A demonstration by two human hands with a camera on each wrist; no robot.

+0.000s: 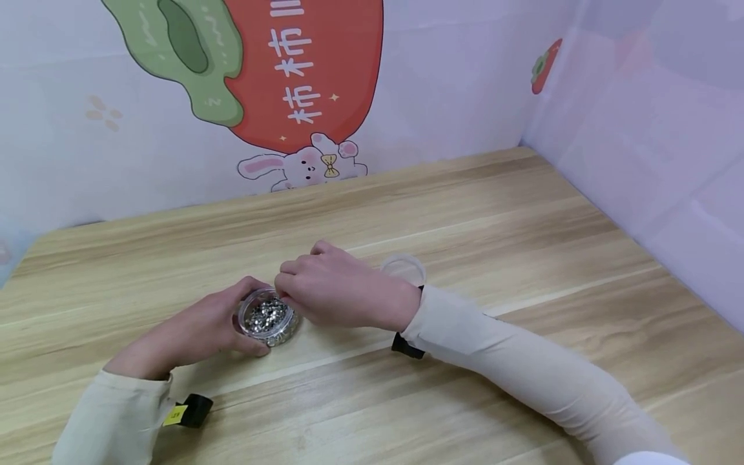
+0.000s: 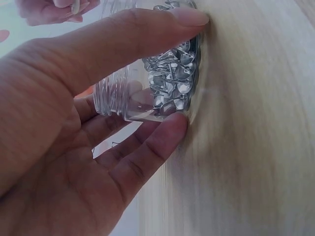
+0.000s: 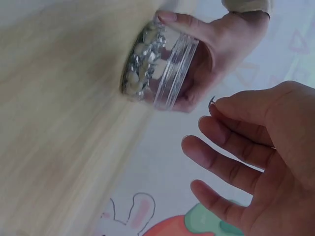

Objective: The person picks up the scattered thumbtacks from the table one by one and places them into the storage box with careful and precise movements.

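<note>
A clear round jar (image 1: 267, 316) of silver thumbtacks (image 2: 172, 78) stands upright on the wooden table, its mouth uncovered. My left hand (image 1: 203, 326) grips it from the left, thumb on the near side and fingers round the far side. Just above the jar's right rim is my right hand (image 1: 331, 287). In the right wrist view, its thumb and index finger pinch a small metal thumbtack (image 3: 212, 101), mostly hidden by the fingertips. The other fingers of that hand are spread and loosely bent.
A clear round lid (image 1: 403, 268) lies on the table (image 1: 523, 239) behind the right wrist, partly hidden by it. Walls with printed pictures border the table at the back and right. A black wrist strap (image 1: 407, 347) shows at the right cuff.
</note>
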